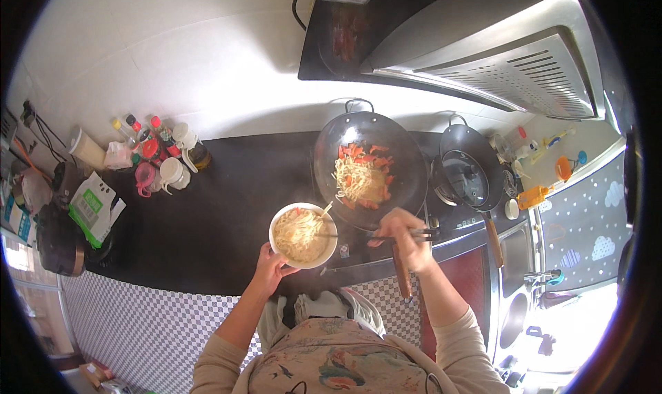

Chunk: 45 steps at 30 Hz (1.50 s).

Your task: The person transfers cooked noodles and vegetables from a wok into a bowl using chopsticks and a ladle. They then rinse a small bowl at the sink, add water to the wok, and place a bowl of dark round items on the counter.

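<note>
My left hand holds a white bowl by its lower left rim. Noodles with a few red bits fill the bowl. My right hand grips dark chopsticks, whose tips reach left to the noodles in the bowl. Behind my hands, a black wok sits on the stove, holding noodles and red pieces that look like tomato or pepper. The wok's wooden handle points towards me, below my right hand. Part of the chopsticks is hidden by my fingers.
A smaller pan with a glass lid stands right of the wok. Seasoning jars and bottles line the wall at left, near a white-and-green bag. The range hood overhangs the stove. A sink lies at right.
</note>
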Each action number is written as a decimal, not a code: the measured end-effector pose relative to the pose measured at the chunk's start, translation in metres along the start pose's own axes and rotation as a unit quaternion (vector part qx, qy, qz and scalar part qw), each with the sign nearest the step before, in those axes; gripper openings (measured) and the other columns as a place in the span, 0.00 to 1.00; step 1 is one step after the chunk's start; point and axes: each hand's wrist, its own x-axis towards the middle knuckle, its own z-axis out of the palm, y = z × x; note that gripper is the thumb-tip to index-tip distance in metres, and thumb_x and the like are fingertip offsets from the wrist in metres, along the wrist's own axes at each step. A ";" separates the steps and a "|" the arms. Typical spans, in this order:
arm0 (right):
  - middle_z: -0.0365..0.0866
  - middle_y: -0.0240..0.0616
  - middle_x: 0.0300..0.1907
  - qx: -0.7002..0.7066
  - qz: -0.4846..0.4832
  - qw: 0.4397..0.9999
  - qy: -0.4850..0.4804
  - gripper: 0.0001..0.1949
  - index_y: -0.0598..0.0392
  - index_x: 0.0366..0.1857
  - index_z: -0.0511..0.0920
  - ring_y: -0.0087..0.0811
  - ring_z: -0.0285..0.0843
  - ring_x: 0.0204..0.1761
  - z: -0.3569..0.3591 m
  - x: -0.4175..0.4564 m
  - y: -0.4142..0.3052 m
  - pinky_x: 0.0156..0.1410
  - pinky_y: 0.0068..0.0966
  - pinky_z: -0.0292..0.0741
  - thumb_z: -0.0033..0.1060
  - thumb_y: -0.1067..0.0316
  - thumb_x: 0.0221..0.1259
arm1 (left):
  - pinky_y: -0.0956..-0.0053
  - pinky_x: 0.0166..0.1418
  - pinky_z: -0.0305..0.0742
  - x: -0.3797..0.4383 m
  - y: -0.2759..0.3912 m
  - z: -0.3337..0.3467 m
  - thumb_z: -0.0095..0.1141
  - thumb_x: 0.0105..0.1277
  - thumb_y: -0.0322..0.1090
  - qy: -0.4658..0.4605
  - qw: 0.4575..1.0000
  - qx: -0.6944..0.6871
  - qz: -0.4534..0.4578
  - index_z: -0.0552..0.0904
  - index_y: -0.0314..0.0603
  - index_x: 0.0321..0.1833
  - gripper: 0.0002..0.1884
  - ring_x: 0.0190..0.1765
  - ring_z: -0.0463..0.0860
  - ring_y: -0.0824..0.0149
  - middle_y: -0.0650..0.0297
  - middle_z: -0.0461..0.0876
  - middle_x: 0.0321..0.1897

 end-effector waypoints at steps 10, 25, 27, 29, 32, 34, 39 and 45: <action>0.70 0.35 0.24 0.052 0.008 0.981 0.187 0.17 0.59 0.25 0.69 0.30 0.74 0.23 0.005 -0.011 0.105 0.31 0.25 0.78 0.43 0.56 0.67 | 0.52 0.48 0.78 -0.001 0.009 0.004 0.51 0.50 0.26 -0.053 0.998 0.008 -0.010 0.51 0.35 0.60 0.34 0.52 0.75 0.54 0.51 0.66 0.54; 0.72 0.39 0.26 0.025 -0.016 1.000 -0.001 0.17 0.63 0.23 0.72 0.34 0.78 0.24 0.018 -0.007 0.061 0.32 0.25 0.76 0.45 0.60 0.66 | 0.55 0.52 0.74 -0.011 0.022 0.019 0.52 0.55 0.32 -0.053 0.998 0.025 -0.018 0.68 0.39 0.53 0.21 0.50 0.77 0.60 0.57 0.74 0.49; 0.75 0.41 0.29 -0.070 -0.041 0.996 -0.042 0.09 0.65 0.27 0.75 0.34 0.78 0.29 0.020 -0.004 0.031 0.35 0.24 0.74 0.53 0.69 0.60 | 0.59 0.52 0.75 -0.013 0.025 0.023 0.52 0.55 0.33 -0.058 0.997 0.040 -0.017 0.68 0.40 0.54 0.22 0.50 0.78 0.61 0.58 0.75 0.49; 0.76 0.42 0.30 -0.169 -0.111 0.976 -0.085 0.05 0.65 0.29 0.75 0.34 0.77 0.31 0.026 0.001 0.022 0.36 0.25 0.73 0.57 0.74 0.56 | 0.66 0.50 0.77 -0.010 0.021 0.020 0.51 0.53 0.35 -0.035 0.998 0.051 -0.019 0.67 0.42 0.58 0.26 0.50 0.78 0.64 0.60 0.75 0.51; 0.77 0.43 0.32 -0.187 -0.103 0.954 -0.209 0.06 0.63 0.33 0.77 0.40 0.76 0.35 0.041 -0.002 0.008 0.39 0.28 0.73 0.59 0.77 0.51 | 0.56 0.53 0.74 -0.006 0.024 0.020 0.52 0.53 0.30 -0.064 0.997 0.016 -0.029 0.67 0.38 0.53 0.22 0.50 0.78 0.59 0.57 0.73 0.49; 0.77 0.43 0.32 -0.238 -0.136 0.926 -0.259 0.06 0.63 0.32 0.77 0.40 0.77 0.33 0.044 -0.006 0.006 0.37 0.29 0.74 0.59 0.76 0.51 | 0.55 0.53 0.74 -0.007 0.023 0.019 0.52 0.52 0.29 -0.069 0.997 0.003 -0.016 0.65 0.37 0.54 0.23 0.51 0.77 0.58 0.56 0.73 0.50; 0.76 0.40 0.28 -0.175 -0.095 0.956 -0.216 0.04 0.60 0.31 0.77 0.37 0.75 0.26 0.032 -0.003 -0.007 0.32 0.27 0.71 0.59 0.76 0.51 | 0.53 0.53 0.74 -0.002 0.014 0.004 0.51 0.51 0.26 -0.046 0.999 -0.002 -0.014 0.59 0.37 0.54 0.26 0.52 0.76 0.55 0.53 0.70 0.51; 0.78 0.39 0.29 -0.116 -0.050 0.978 -0.167 0.05 0.63 0.26 0.78 0.28 0.77 0.29 0.012 0.004 0.001 0.33 0.21 0.72 0.56 0.74 0.56 | 0.54 0.51 0.76 -0.002 0.015 0.005 0.50 0.53 0.28 -0.040 0.999 -0.021 -0.003 0.60 0.39 0.52 0.23 0.51 0.76 0.56 0.54 0.70 0.50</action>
